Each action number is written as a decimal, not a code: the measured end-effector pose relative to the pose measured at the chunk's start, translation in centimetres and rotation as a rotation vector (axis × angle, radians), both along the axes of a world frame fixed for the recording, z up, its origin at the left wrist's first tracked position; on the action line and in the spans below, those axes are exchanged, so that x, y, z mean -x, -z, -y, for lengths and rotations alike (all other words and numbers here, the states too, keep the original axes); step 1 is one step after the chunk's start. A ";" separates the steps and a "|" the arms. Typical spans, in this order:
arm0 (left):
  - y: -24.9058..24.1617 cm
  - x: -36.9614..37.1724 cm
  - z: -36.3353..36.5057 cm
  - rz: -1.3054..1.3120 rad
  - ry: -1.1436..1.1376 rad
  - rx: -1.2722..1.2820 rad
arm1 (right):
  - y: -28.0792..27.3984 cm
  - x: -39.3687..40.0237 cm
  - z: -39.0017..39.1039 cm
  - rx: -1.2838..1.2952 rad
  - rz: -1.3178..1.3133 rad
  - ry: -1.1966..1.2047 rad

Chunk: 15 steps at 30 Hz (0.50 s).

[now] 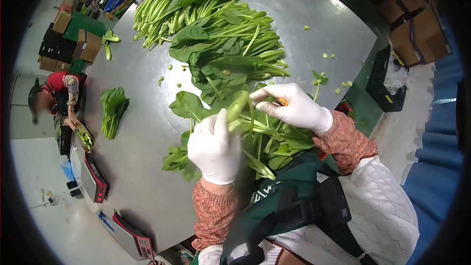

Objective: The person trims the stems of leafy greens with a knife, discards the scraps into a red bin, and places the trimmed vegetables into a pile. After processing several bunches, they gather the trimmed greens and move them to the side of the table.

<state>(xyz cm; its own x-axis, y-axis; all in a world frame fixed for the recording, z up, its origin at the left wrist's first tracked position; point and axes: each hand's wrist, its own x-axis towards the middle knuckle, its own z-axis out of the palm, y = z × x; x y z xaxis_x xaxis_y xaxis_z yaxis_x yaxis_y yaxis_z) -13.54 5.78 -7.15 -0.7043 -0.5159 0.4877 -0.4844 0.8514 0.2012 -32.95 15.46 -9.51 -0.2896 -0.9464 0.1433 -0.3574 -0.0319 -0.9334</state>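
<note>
My white-gloved left hand (pixel 215 147) is closed around a leafy green vegetable stalk (pixel 238 107), whose upper end is blurred by motion. Beside that end, my gloved right hand (pixel 294 105) has its fingers curled round a small orange-handled tool (pixel 281 101); the tool's working end cannot be made out. Loose leafy greens (pixel 289 142) lie below and between both hands, close to my body. Just beyond them a large heap of leafy greens (pixel 235 44) has its pale stems pointing right.
Cut stem ends (pixel 338 91) dot the steel table (pixel 324 24). Another heap of greens (pixel 167 10) sits further back, and a bundle (pixel 114 110) lies left. Two red scales (pixel 95 179) stand along the left edge, where a person in a red vest (pixel 59 83) handles greens. Crates (pixel 385 83) stand right.
</note>
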 end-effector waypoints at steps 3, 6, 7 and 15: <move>0.3 -0.3 0.0 0.038 -0.032 -0.007 | 1.1 -0.7 -0.9 -0.019 -0.373 0.093; -0.1 0.4 -0.6 0.011 0.051 -0.035 | 0.4 -2.1 -1.1 -0.152 -0.402 0.126; -0.1 0.3 -0.8 -0.016 0.062 -0.067 | 1.1 -1.8 -0.9 -0.220 -0.355 0.140; -0.6 -1.6 1.0 -0.052 0.014 -0.345 | 4.8 0.3 -1.9 -0.239 0.009 0.059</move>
<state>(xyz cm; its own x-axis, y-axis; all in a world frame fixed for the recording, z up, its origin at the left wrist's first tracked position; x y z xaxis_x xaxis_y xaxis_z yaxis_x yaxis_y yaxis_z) -11.98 4.80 -6.55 -0.6911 -0.6472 0.3217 -0.4551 0.7355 0.5020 -33.29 17.38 -14.34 -0.3455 -0.9345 -0.0853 -0.3438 0.2106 -0.9151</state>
